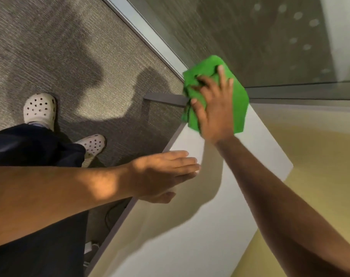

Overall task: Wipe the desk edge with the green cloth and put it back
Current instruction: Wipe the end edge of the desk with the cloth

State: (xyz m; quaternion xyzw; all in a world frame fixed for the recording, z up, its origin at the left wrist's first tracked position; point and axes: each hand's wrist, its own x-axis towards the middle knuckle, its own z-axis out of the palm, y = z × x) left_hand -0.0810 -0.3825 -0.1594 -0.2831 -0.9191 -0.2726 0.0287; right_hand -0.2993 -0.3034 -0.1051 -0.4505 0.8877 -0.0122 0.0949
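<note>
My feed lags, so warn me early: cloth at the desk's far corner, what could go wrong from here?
The green cloth hangs partly over the desk corner under the right hand; easing pressure could drop it to the carpet. It is bunched under the fingers, so a stroke may skip the edge. The glass panel stands close behind; a push forward might bump it.

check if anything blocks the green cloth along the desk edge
Yes: the left hand rests flat on the desk edge, nearer the person than the green cloth under the right hand. Nothing else shows there.
</note>
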